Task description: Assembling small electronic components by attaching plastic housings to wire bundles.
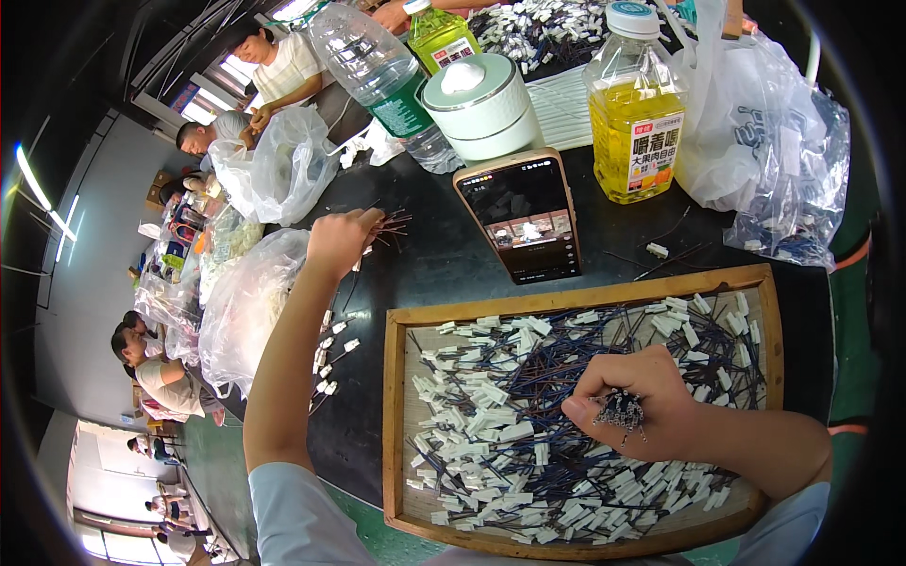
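Note:
My left hand (342,241) is raised over the black table (444,255), closed on a bundle of thin dark wires (387,226) whose ends stick out to the right; white connectors (330,354) dangle below it. My right hand (628,396) rests in the wooden tray (394,415), fingers closed around a small bunch of wire ends (620,411). The tray is filled with several blue wires with white plastic connectors (491,415).
A phone (521,215) leans against a white lidded pot (481,104). Bottles (637,104) and a clear water bottle (373,71) stand behind. Plastic bags of parts lie at right (764,141) and left (250,302). Other people sit along the table at left.

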Motion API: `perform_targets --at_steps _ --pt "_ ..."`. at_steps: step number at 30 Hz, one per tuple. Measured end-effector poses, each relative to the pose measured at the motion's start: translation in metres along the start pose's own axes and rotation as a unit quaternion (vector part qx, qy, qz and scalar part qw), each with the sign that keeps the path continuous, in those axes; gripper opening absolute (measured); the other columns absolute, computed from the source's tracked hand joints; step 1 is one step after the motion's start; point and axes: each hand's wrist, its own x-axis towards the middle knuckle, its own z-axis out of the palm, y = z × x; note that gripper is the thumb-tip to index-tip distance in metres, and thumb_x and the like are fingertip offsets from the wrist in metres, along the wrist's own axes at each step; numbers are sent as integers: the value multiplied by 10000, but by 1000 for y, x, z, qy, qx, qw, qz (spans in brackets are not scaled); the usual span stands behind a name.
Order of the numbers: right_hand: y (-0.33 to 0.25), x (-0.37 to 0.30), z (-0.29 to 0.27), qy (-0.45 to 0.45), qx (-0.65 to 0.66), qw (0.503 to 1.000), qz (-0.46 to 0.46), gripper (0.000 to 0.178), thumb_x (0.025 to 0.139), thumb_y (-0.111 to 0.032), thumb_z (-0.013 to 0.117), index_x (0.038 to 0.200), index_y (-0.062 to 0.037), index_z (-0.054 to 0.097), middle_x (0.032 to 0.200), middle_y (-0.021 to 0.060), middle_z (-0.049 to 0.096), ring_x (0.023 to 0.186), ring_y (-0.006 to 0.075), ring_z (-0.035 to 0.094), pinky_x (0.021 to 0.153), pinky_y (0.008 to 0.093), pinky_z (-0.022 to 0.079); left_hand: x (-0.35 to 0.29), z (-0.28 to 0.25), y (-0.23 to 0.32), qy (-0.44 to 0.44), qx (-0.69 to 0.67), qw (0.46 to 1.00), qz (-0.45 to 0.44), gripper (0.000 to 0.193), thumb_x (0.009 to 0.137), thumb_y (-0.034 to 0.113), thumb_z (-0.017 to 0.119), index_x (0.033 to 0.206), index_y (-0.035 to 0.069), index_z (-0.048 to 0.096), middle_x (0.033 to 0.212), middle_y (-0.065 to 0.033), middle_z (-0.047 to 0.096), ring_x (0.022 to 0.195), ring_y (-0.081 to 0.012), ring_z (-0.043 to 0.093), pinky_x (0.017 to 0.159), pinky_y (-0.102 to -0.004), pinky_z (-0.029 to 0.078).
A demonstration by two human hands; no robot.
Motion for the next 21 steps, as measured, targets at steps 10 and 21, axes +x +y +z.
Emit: perform_targets --at_steps 10,21 --pt "-2 1 -1 -7 -11 1000 5 125 800 -52 667 705 -39 587 601 45 585 500 116 558 479 222 418 -15 1 -23 0 -314 936 -161 148 854 157 519 852 14 557 670 -170 606 611 -349 584 576 -394 435" --pt "-2 0 -2 -14 4 1000 16 144 816 -114 681 748 -60 567 591 53 571 484 174 545 459 267 405 -24 1 -27 5 -217 961 -170 190 868 221 570 997 87 611 774 -146 644 718 -336 613 627 -415 452"
